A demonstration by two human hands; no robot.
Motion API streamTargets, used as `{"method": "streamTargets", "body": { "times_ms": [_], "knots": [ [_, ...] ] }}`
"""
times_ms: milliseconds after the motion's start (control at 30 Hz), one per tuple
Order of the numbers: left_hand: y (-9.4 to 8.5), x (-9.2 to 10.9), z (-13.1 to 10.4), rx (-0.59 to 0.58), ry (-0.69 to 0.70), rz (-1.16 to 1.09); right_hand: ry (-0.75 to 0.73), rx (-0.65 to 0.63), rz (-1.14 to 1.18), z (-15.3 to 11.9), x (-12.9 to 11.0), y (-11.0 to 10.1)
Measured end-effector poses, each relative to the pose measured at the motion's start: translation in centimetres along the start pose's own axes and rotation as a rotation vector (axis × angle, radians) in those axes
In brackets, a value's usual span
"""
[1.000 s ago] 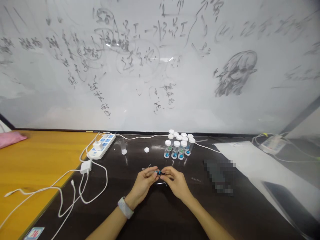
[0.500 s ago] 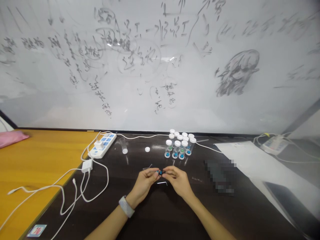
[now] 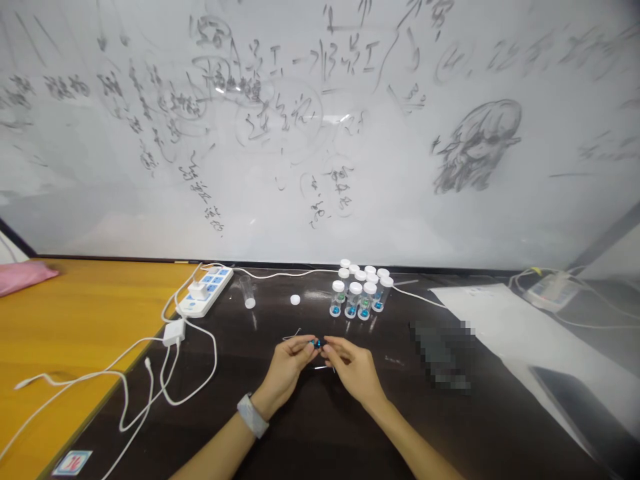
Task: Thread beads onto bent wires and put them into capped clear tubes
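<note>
My left hand (image 3: 289,365) is closed in a pinch on a small blue-and-black part (image 3: 318,344), too small to name. From the other side, my right hand (image 3: 354,368) pinches the dark end of the same part. A thin bent metal rod, like a hex key (image 3: 321,367), lies on the dark table just below the fingertips and is partly covered by the right fingers. Beyond the left fingertips lies another thin bent wire-like rod (image 3: 292,337). Several clear tubes with white caps (image 3: 351,305) stand upright farther back, with blue or green pieces inside.
An uncapped clear tube (image 3: 247,293) and a loose white cap (image 3: 295,300) are at the back left. The power strip (image 3: 207,293) has white cables (image 3: 217,357) trailing leftward. On the right are a blurred dark object (image 3: 440,357), a white sheet (image 3: 480,313) and a dark flat device (image 3: 580,413).
The blue-and-black part has shifted slightly left in my fingers. My right hand has moved a little left and turned, its fingers now covering part of the bent rod.
</note>
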State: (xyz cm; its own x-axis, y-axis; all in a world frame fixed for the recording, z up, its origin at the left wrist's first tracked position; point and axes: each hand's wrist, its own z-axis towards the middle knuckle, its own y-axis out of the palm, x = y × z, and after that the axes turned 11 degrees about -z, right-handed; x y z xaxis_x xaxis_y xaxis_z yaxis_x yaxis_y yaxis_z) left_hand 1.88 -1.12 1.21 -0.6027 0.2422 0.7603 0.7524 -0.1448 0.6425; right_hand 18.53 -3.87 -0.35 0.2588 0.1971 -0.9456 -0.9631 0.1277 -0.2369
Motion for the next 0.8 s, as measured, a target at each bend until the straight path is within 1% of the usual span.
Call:
{"method": "streamTargets", "body": {
  "times_ms": [133, 300, 367, 533, 633, 700, 800],
  "knots": [
    [-0.1, 0.0, 0.0, -0.008, -0.029, -0.035, -0.026, -0.02, -0.049, 0.1, 0.1, -0.1],
    [0.0, -0.2, -0.2, -0.052, -0.06, -0.041, 0.013, -0.049, -0.224, 0.2, -0.1, -0.4],
    [0.1, -0.2, -0.3, -0.05, -0.068, -0.047, -0.054, -0.052, -0.317, 0.3, -0.6, -0.9],
    [0.0, 0.0, -0.2, -0.029, -0.068, -0.08, -0.3, -0.107, -0.521, 0.4, -2.2, -3.1],
    [-0.1, -0.1, -0.1, -0.033, -0.069, -0.096, -0.405, -0.139, -0.616, 0.4, -2.2, -3.5],
    [-0.2, -0.1, -0.1, -0.044, -0.072, -0.097, -0.413, -0.143, -0.642, 0.4, -1.8, -3.0],
    [-0.1, -0.1, -0.2, -0.067, -0.085, -0.084, -0.344, -0.126, -0.67, 0.3, -1.2, -2.1]
  ]
}}
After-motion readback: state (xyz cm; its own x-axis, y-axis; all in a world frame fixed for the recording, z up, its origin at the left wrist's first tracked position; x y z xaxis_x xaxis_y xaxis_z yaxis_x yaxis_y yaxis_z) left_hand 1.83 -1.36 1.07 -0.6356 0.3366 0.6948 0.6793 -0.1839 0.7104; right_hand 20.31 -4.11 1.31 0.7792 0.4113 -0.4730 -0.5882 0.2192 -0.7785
